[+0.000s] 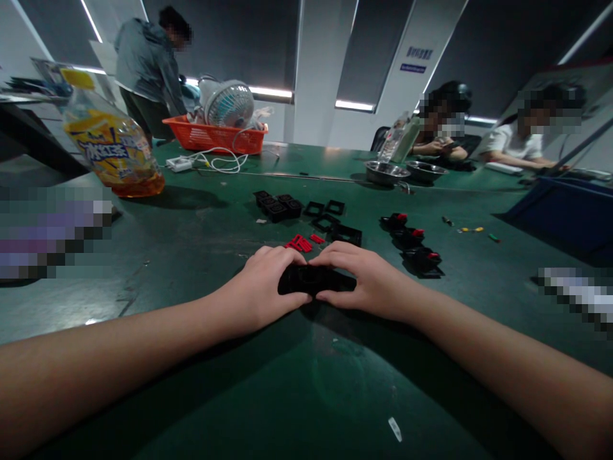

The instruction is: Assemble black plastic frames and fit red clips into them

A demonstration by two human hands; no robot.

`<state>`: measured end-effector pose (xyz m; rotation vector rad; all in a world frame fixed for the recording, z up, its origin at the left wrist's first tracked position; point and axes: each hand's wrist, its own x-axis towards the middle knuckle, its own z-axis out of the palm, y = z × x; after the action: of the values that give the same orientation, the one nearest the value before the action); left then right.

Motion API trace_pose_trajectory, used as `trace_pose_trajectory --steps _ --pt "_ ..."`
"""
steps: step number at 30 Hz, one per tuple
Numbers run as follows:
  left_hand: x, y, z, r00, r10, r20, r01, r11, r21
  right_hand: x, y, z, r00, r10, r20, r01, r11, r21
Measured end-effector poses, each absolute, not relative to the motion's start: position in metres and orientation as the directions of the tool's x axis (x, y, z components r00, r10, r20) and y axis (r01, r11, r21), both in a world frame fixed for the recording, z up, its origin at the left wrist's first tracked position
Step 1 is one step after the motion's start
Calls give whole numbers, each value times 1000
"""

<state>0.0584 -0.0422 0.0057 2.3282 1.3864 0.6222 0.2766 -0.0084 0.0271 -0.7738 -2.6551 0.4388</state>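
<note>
Between both hands, low over the green table, is a black plastic part; its exact kind is hard to make out. My left hand is closed on its left side, thumb below and fingers above. From the right, my right hand grips it in the same way, fingertips meeting those of the left. Just beyond lie small red plastic pieces and black square frames. Black blocks with round recesses sit farther back. Black parts with red pieces on them stand in a row to the right.
A drink bottle and an orange basket with a fan stand at left. Metal bowls are at the back. A dark blue bin is at right. A person stands behind; two others sit at back right.
</note>
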Motion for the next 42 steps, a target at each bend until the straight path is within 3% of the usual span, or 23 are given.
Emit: trace_pose_trajectory --steps 42 --pt "59 -43 7 428 885 186 730 -459 506 277 -8 27 -792 564 233 458 802 -384"
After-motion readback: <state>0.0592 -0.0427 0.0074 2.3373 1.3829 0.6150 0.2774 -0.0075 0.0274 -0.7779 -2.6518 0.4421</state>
